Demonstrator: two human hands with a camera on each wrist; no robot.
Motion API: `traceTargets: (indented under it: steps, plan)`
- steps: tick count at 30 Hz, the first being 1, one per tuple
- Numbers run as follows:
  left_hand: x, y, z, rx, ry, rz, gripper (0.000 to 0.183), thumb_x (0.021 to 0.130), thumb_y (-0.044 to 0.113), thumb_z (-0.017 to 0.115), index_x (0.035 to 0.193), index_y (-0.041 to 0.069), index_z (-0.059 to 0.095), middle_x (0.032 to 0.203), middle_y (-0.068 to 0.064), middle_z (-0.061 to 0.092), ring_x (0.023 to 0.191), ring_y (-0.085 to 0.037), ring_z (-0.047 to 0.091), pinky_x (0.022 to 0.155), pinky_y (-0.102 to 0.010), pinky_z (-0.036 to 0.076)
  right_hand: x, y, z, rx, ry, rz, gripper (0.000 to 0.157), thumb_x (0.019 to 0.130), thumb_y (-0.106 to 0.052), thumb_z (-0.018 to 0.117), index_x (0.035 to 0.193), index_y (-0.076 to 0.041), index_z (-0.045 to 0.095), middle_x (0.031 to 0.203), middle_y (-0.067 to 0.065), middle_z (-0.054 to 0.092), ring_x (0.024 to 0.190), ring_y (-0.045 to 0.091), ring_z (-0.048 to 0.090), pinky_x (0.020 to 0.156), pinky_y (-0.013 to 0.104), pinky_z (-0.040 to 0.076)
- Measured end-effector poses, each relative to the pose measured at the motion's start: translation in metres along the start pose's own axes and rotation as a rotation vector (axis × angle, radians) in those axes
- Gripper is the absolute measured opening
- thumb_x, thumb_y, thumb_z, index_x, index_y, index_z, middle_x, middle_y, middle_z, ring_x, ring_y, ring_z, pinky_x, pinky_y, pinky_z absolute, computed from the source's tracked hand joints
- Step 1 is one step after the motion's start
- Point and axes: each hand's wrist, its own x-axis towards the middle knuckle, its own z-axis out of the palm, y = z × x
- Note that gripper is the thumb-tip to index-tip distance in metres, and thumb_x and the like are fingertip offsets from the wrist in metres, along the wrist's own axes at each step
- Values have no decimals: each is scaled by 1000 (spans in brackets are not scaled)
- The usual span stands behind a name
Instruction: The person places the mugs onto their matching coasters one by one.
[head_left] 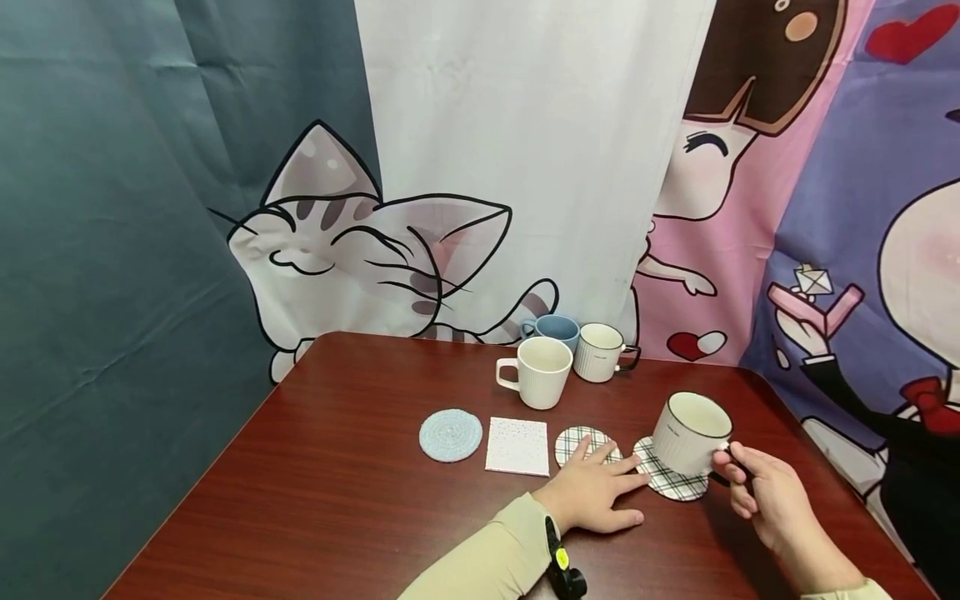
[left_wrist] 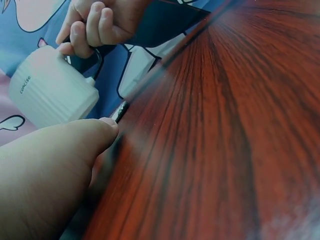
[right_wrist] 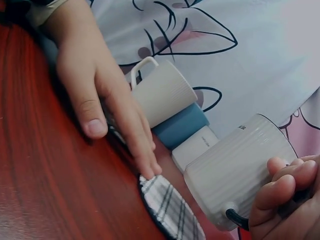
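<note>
My right hand (head_left: 776,496) grips the dark handle of a ribbed white mug (head_left: 686,437) with a black rim. In the right wrist view this mug (right_wrist: 240,170) appears held just above a round plaid coaster (right_wrist: 172,207). From the head view, the mug covers part of that coaster (head_left: 682,486). My left hand (head_left: 596,492) lies palm down with fingers spread, its fingertips at the edge of the coaster under the mug. Partly beneath those fingers is a second plaid coaster (head_left: 581,439). In the left wrist view the left thumb (left_wrist: 102,130) extends over the tabletop.
On the brown table (head_left: 322,467) lie a round blue woven coaster (head_left: 450,435) and a square speckled coaster (head_left: 517,446). Behind them stand a white mug (head_left: 542,375), a blue mug (head_left: 558,329) and another black-rimmed mug (head_left: 597,357). A cartoon-printed curtain (head_left: 540,150) hangs behind.
</note>
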Motion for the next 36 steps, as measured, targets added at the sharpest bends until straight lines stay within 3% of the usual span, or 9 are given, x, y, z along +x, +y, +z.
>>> traceTargets:
  steps: [5, 14, 21, 28, 36]
  plan:
    - [0, 0, 1, -1, 3, -2, 59, 98, 70, 36, 152, 49, 38, 160, 24, 29, 150, -18, 28, 121, -50, 20, -3, 9, 1, -25, 20, 7, 41, 110, -18, 41, 90, -10, 75, 70, -5, 59, 43, 6, 29, 42, 32, 14]
    - [1, 0, 1, -18, 17, 2, 58, 98, 70, 36, 152, 48, 39, 160, 23, 29, 151, -19, 28, 121, -50, 20, -7, 19, 1, -64, 43, 15, 41, 110, -19, 41, 87, -11, 74, 67, -6, 53, 43, 8, 25, 42, 35, 13]
    - [1, 0, -1, -14, 13, -1, 59, 98, 70, 37, 152, 48, 40, 160, 23, 30, 151, -19, 27, 121, -50, 20, -10, 22, -1, -85, 20, 35, 42, 111, -21, 39, 89, -15, 74, 68, -9, 54, 41, 4, 34, 36, 23, 30]
    - [1, -1, -3, -2, 20, -1, 58, 98, 70, 37, 152, 49, 40, 159, 23, 31, 151, -20, 27, 121, -50, 21, -9, 25, 5, -72, 28, 19, 41, 111, -24, 40, 90, -12, 73, 66, -8, 48, 42, 10, 28, 43, 39, 15]
    - [0, 2, 0, -17, 3, 0, 59, 98, 70, 37, 153, 49, 38, 161, 22, 29, 152, -20, 25, 121, -49, 21, -12, 31, 15, 4, 39, 14, 44, 111, -21, 38, 86, -11, 73, 63, -10, 46, 42, 7, 24, 42, 33, 12]
